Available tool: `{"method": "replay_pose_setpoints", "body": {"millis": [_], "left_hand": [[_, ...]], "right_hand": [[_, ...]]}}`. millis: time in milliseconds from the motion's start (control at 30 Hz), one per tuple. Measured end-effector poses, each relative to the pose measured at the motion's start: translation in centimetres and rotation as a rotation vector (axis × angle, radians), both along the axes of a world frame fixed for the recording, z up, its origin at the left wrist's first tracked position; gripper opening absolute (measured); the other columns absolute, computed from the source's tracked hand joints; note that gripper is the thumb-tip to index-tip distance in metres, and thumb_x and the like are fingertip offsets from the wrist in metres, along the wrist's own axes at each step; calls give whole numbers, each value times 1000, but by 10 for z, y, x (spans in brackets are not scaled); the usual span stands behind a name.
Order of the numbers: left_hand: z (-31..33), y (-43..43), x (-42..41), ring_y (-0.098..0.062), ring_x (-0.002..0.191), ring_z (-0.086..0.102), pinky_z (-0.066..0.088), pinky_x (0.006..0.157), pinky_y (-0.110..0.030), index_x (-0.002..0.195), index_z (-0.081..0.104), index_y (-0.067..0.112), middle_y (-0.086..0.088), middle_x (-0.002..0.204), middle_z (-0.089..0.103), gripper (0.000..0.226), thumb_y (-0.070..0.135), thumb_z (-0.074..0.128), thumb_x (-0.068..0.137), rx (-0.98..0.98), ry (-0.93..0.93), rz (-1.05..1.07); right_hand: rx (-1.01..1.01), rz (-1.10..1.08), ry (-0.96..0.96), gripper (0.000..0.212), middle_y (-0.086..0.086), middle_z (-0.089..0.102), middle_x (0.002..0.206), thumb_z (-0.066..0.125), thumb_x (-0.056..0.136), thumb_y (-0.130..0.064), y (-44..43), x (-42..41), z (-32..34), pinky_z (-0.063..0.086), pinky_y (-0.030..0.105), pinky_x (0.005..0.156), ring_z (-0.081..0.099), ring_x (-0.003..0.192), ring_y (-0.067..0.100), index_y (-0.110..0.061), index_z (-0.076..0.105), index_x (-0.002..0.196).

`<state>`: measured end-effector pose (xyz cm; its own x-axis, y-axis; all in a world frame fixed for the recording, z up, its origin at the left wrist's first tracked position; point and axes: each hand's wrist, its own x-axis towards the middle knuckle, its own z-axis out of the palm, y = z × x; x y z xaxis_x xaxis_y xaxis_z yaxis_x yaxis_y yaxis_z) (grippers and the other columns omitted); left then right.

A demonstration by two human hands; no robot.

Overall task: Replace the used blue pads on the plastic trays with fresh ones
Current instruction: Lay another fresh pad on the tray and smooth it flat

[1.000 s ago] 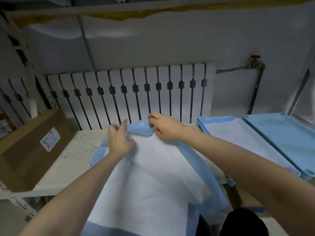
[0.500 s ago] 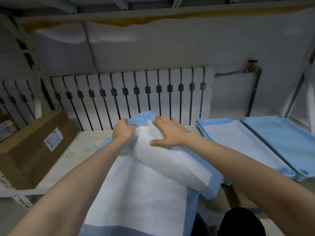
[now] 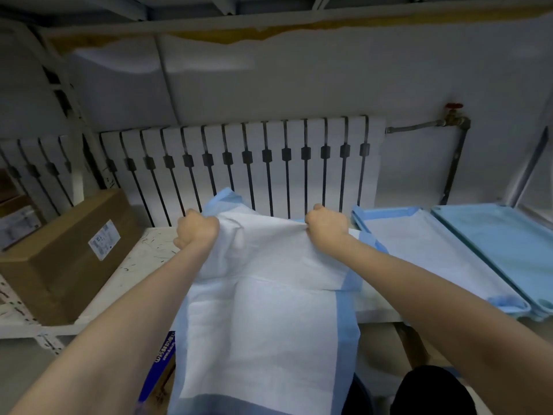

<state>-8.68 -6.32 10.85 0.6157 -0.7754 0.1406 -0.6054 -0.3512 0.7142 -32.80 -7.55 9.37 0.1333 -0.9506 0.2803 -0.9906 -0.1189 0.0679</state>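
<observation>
Pad [image 3: 263, 324] pulled open from bunched fold, left hand [image 3: 196, 232] at ten o'clock, right hand [image 3: 326, 232] at two, fingers curled tight on top edge; likely bound for bare tray [image 3: 493, 244] at three o'clock.

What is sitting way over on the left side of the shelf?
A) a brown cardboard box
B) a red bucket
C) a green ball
A: a brown cardboard box with a white label rests on the white shelf, left of the pad.
</observation>
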Motion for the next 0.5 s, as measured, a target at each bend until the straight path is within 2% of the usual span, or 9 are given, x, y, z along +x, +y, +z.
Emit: {"method": "replay_pose_setpoints", "body": {"millis": [100, 200, 267, 300, 333, 367, 433, 467, 500], "left_hand": [[-10, -1, 16, -31, 94, 55, 38, 88, -38, 96, 63, 18, -10, 105, 59, 17, 18, 50, 86, 15, -122, 43], [-20, -7, 28, -30, 76, 57, 44, 72, -33, 82, 58, 15, -9, 82, 62, 15, 21, 48, 92, -78, -49, 46], [-25, -11, 33, -30, 72, 58, 46, 64, -33, 85, 56, 12, -10, 79, 61, 15, 19, 46, 94, -151, 30, 41], [-27, -15, 36, -30, 72, 60, 51, 67, -36, 90, 57, 13, -10, 82, 63, 11, 17, 46, 94, -181, 96, 36], [-30, -20, 39, -31, 77, 64, 55, 72, -40, 101, 57, 15, -11, 89, 67, 13, 15, 48, 92, -208, 177, 14], [-32, -23, 39, -33, 88, 65, 55, 81, -44, 117, 53, 18, -14, 104, 67, 26, 14, 49, 92, -208, 250, -28], [-36, -25, 36, -35, 121, 51, 44, 101, -44, 148, 21, 19, -14, 141, 46, 64, 16, 53, 93, -138, 333, -164], [-37, -25, 33, -33, 133, 40, 37, 108, -42, 152, 3, 17, -12, 152, 31, 81, 16, 58, 92, -109, 356, -213], [-39, -24, 30, -31, 139, 31, 32, 112, -42, 152, -6, 14, -10, 156, 20, 92, 16, 62, 90, -87, 359, -242]], "right_hand": [[-22, -14, -41, 19, 0, 50, 79, 49, 86, -1, -10, 10, -2, 36, 27, 57, 50, 68, 22, -17, 56, 92], [-29, 12, -126, 16, 1, 48, 71, 42, 87, 1, -21, 14, -9, 30, 26, 49, 51, 68, 25, -15, 46, 88], [7, 37, -241, 18, 4, 49, 72, 39, 88, 0, -28, 17, -17, 32, 27, 49, 54, 72, 29, -9, 48, 101], [56, 60, -321, 27, 8, 55, 81, 40, 89, -2, -33, 20, -23, 36, 29, 53, 57, 77, 31, -8, 47, 115], [126, 91, -398, 41, 13, 58, 95, 41, 91, -5, -37, 22, -29, 40, 31, 59, 59, 84, 33, -9, 38, 132], [204, 133, -454, 58, 15, 55, 111, 44, 92, -8, -38, 22, -36, 42, 32, 64, 59, 89, 33, -11, 21, 145], [329, 204, -470, 82, 17, 44, 133, 49, 93, -14, -37, 21, -49, 46, 35, 73, 57, 93, 32, -17, -9, 151], [371, 221, -439, 86, 16, 41, 137, 50, 93, -15, -36, 20, -55, 48, 37, 80, 57, 98, 32, -18, -14, 150], [411, 231, -392, 84, 16, 39, 139, 51, 93, -17, -35, 19, -61, 47, 40, 87, 55, 105, 33, -18, -12, 150]]}}
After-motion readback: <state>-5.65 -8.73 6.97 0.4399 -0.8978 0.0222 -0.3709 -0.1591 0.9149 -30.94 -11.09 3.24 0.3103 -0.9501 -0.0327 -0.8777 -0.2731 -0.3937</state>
